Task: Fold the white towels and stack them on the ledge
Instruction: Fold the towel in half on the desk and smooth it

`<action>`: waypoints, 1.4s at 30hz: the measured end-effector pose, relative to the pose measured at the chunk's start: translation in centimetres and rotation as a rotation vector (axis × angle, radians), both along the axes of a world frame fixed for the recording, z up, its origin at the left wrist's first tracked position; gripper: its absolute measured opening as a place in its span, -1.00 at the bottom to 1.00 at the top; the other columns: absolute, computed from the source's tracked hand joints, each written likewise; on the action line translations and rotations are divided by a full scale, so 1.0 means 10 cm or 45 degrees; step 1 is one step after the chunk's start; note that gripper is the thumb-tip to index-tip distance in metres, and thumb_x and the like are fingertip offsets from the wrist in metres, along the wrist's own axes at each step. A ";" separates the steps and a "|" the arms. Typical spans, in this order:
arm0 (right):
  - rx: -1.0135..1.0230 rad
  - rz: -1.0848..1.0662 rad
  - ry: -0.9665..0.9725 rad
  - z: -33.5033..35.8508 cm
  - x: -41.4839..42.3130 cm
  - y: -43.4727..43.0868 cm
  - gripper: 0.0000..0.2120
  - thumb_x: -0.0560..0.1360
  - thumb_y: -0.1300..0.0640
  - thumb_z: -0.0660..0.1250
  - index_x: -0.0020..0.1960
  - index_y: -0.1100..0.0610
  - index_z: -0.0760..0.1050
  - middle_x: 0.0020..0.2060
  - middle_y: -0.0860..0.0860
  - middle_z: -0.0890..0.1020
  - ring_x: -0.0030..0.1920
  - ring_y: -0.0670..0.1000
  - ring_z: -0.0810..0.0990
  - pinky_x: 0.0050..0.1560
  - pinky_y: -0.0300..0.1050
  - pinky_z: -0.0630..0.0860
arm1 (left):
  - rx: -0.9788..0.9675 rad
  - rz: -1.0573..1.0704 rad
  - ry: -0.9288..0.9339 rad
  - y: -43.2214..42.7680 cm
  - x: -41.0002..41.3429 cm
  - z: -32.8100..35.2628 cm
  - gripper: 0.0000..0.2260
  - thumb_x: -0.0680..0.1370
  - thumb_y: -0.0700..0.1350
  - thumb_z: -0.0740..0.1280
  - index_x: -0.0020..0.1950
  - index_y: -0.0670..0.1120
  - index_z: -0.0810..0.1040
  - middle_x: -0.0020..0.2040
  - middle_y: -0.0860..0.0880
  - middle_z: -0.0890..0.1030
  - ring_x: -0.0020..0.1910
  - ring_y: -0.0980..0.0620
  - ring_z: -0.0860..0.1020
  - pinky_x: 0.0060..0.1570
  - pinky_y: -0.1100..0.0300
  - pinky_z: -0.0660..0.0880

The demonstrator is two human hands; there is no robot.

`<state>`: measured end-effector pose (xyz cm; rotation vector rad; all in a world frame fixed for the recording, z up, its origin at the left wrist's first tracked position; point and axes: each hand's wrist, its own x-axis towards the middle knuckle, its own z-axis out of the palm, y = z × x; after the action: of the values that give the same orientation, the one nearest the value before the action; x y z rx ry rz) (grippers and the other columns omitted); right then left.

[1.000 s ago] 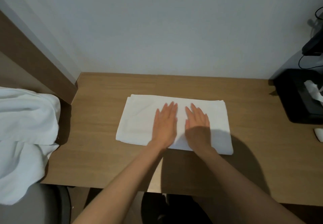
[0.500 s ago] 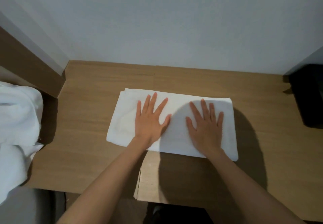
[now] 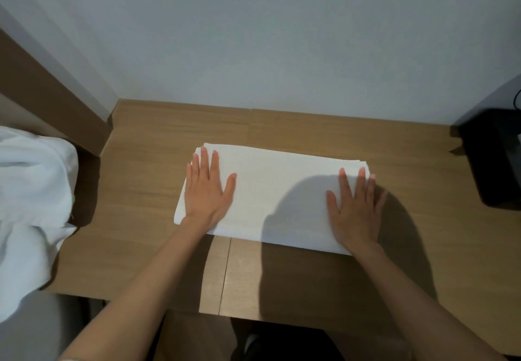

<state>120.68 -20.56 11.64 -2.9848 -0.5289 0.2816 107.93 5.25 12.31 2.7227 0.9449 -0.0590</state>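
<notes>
A white towel (image 3: 277,191), folded into a flat rectangle, lies on the wooden ledge (image 3: 146,191) near the wall. My left hand (image 3: 207,190) rests flat on the towel's left end, fingers spread. My right hand (image 3: 355,205) lies flat on its right end, fingertips reaching the right edge. Both palms press down and hold nothing. A heap of unfolded white towels (image 3: 31,200) hangs over something at the far left, beside the ledge.
A black box-like object (image 3: 493,160) stands on the ledge at the far right. A brown wooden panel (image 3: 48,92) runs along the left wall. The pale wall rises right behind the ledge. A seam crosses the ledge's front edge below the towel.
Both hands have slid apart over the towel, from side by side at its middle out to its left and right ends. The view has shifted slightly.
</notes>
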 end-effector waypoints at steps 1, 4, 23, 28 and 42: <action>0.016 -0.014 -0.019 0.02 -0.03 0.05 -0.45 0.62 -0.15 -0.12 0.57 -0.06 -0.14 0.56 0.06 -0.15 0.54 0.12 -0.23 0.49 0.20 -0.25 | -0.007 0.004 -0.033 -0.07 -0.01 0.02 -0.38 0.62 0.19 -0.11 0.57 -0.08 -0.20 0.55 -0.07 -0.27 0.52 -0.02 -0.30 0.49 0.05 -0.31; 0.149 0.174 -0.049 0.05 -0.26 0.22 -0.50 0.64 -0.04 -0.05 0.56 -0.09 -0.06 0.56 0.04 -0.07 0.55 0.10 -0.19 0.48 0.19 -0.28 | -0.051 -0.199 -0.128 -0.42 -0.05 0.04 -0.47 0.64 0.15 -0.08 0.58 0.03 -0.10 0.57 0.01 -0.20 0.53 0.02 -0.27 0.46 0.08 -0.35; 0.123 0.565 0.195 0.15 -0.32 -0.86 -0.27 0.54 -0.09 0.26 0.52 -0.25 -0.15 0.52 -0.16 -0.21 0.51 -0.10 -0.19 0.41 -0.04 0.23 | 0.096 -0.746 0.082 0.21 -0.98 0.11 -0.42 0.63 0.03 0.13 0.53 0.08 -0.16 0.55 -0.01 -0.19 0.54 0.05 -0.19 0.45 0.25 -0.27; 0.147 0.512 0.205 0.20 -0.42 -0.87 -0.35 0.58 0.28 0.22 0.55 -0.05 0.03 0.55 -0.04 0.00 0.54 -0.03 -0.05 0.47 -0.06 0.13 | 0.038 -0.703 -0.012 0.22 -1.02 0.22 -0.37 0.57 -0.38 0.18 0.56 0.03 0.07 0.56 -0.01 -0.02 0.54 0.00 -0.01 0.43 0.25 -0.13; 1.364 -0.240 -0.027 1.10 -0.59 -0.58 -0.83 0.64 -0.03 0.07 0.03 0.02 0.38 -0.16 -0.06 0.50 -0.14 -0.06 0.50 -0.12 -0.07 0.45 | -0.629 0.246 -1.042 0.04 -1.23 1.18 -0.79 0.57 -0.03 0.30 0.18 -0.05 0.46 -0.02 0.12 0.53 -0.05 0.24 0.51 -0.16 0.41 0.41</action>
<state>114.79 -26.33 22.59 -1.9665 -0.2568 -0.0556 95.62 5.70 24.10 1.9015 0.7822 0.7006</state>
